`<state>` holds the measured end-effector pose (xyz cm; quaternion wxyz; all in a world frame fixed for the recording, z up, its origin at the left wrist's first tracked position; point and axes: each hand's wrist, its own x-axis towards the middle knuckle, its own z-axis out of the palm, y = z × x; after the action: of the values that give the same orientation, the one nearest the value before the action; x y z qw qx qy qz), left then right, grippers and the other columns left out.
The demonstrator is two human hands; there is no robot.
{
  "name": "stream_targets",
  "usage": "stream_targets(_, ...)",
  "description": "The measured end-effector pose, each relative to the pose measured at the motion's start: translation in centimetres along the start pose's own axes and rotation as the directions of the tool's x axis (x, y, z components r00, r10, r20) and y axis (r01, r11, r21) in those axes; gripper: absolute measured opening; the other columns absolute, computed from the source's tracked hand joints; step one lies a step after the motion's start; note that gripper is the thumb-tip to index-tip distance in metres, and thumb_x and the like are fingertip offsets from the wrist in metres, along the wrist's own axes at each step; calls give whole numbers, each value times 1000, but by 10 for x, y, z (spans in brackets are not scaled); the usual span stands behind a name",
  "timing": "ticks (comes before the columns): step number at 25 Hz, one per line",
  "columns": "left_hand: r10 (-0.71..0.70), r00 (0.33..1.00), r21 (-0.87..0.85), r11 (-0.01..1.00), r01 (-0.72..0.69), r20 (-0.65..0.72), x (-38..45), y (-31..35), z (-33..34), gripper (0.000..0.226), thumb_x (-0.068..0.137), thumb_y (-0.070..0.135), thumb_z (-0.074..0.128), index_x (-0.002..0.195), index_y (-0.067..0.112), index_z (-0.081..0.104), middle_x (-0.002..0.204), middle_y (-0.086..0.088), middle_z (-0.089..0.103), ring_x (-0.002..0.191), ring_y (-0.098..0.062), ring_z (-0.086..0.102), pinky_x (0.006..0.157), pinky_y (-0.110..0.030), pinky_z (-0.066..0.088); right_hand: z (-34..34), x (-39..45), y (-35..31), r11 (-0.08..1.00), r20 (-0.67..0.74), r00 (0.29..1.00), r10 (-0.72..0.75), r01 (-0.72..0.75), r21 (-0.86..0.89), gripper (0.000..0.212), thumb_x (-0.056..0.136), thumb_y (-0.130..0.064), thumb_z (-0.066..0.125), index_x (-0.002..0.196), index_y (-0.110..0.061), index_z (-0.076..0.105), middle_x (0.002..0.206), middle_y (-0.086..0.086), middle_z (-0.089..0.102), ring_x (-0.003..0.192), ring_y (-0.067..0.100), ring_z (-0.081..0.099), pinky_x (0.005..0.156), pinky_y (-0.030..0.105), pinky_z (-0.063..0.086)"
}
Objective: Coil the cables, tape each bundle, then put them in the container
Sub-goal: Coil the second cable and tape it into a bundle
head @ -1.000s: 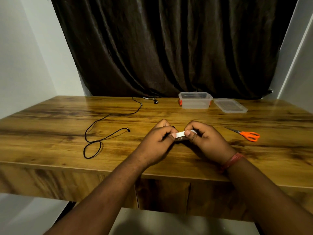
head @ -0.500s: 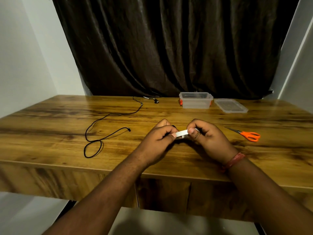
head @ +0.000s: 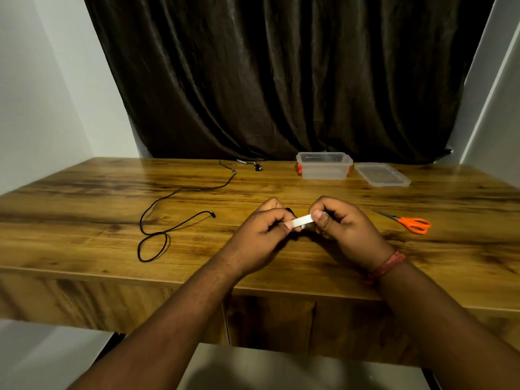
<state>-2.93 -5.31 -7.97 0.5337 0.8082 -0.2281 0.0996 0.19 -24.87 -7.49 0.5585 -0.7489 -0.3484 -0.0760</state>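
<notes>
Both forearms enter from the lower frame edge and meet at centre, above the wooden table (head: 84,198). Left hand (head: 263,235): fingers curled, thumb and forefinger pinching the left end of a white tape strip (head: 302,220). Right hand (head: 342,225): fingers curled, thumb pressed on the strip's right end. A dark bit shows behind the left fingers; whether it is a coiled cable cannot be told, the hands cover it.

Count: one loose black cable (head: 168,218) left of centre, uncoiled, trailing to the table's far edge; one clear container (head: 323,166), upper centre, open; one lid (head: 381,174) just right of it; one pair of orange scissors (head: 412,223) at right.
</notes>
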Motion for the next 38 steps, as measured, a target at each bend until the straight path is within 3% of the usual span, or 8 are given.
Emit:
stream_targets(3, -8, 1000, 35, 999, 8, -4, 1, -2, 0, 19, 98, 10, 51, 93, 12, 69, 91, 10, 47, 84, -13, 50, 71, -36, 45, 0, 0, 0, 1000, -6, 1000, -3, 3, -11, 18, 93, -27, 51, 81, -17, 60, 68, -9, 55, 66, 6, 51, 61, 22, 43)
stream_targets(10, -20, 1000, 2, 1000, 20, -13, 0, -4, 0, 16, 96, 18, 52, 89, 17, 66, 92, 11, 48, 88, -23, 52, 75, -48, 49, 0, -1, 1, 998, -10, 1000, 21, -20, 60, 21, 94, -26, 51, 80, -12, 60, 71, 1, 56, 67, 13, 52, 63, 30, 45)
stream_targets(15, 64, 998, 164, 984, -62, -5, -1, 1, 1, 15, 99, 16, 55, 89, 22, 65, 90, 6, 47, 79, -2, 46, 68, -15, 40, 7, 1, 7, 988, 52, 998, 36, -28, -155, 18, 91, -33, 54, 81, -21, 61, 64, -9, 55, 58, 7, 47, 56, 28, 38)
stream_targets(20, 40, 999, 93, 995, -39, -9, 1, -4, 0, 18, 96, 22, 51, 86, 31, 63, 92, 7, 48, 83, -11, 51, 72, -31, 44, 3, 2, 3, 999, -16, 999, 40, -40, 22, 18, 90, -24, 52, 72, -22, 58, 67, -6, 51, 67, 11, 47, 62, 30, 37)
stream_targets(22, 50, 999, 96, 994, -49, -7, 1, -4, 0, 18, 97, 20, 51, 87, 30, 63, 91, 7, 48, 84, -10, 50, 73, -30, 44, 1, 2, 3, 996, -26, 999, 40, -38, 76, 18, 89, -21, 52, 73, -21, 58, 68, -5, 50, 68, 13, 46, 64, 32, 37)
stream_targets(29, 59, 998, 100, 993, -61, 23, -1, -2, 1, 20, 92, 25, 55, 80, 18, 70, 92, -4, 52, 85, -23, 55, 74, -49, 48, 5, 2, 4, 997, 51, 999, -1, 5, -80, 20, 93, -24, 50, 74, -25, 57, 67, -9, 50, 66, 10, 46, 63, 34, 36)
stream_targets(38, 13, 999, -36, 999, -12, 33, 0, -5, 2, 20, 89, 19, 52, 83, 17, 71, 97, -7, 51, 94, -33, 54, 84, -60, 47, 6, 1, 1, 997, 20, 999, 37, -38, 63, 19, 91, -20, 50, 76, -12, 57, 68, -6, 51, 66, 9, 47, 62, 24, 39)
